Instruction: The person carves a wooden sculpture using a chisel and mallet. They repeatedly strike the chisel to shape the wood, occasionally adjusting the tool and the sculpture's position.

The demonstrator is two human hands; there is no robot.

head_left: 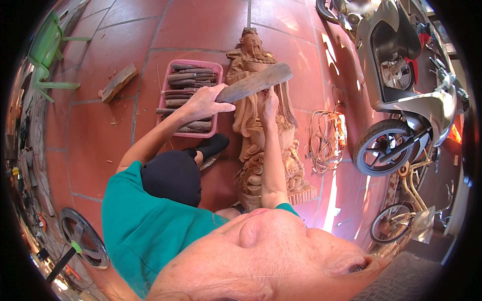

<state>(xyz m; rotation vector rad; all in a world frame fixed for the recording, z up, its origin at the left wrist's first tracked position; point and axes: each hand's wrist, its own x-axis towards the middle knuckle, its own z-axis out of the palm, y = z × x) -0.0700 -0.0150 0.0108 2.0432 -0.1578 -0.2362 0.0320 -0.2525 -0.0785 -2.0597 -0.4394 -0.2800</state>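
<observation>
My left hand [203, 104] grips one end of a long, flat-sided wooden mallet [258, 82]. The mallet slants up to the right, above the chest of a carved wooden statue [251, 140]. This bearded figure in robes lies on the tiled floor, its head away from me and its ornate base near my body. My right hand [268, 106] is closed over the statue's middle, just under the mallet. Whatever it holds is mostly hidden by the mallet and the fingers. To the left of the statue stands a pink plastic basket [219, 80] of carving tools with wooden handles [182, 77].
A wood block [119, 83] lies on the red tiles left of the basket. Beyond it is a green plastic chair [45, 50]. Coiled orange cord [324, 143] lies right of the statue, near a parked grey scooter [401, 100] and a bicycle [396, 220]. My bent knee [170, 175] is beside the basket.
</observation>
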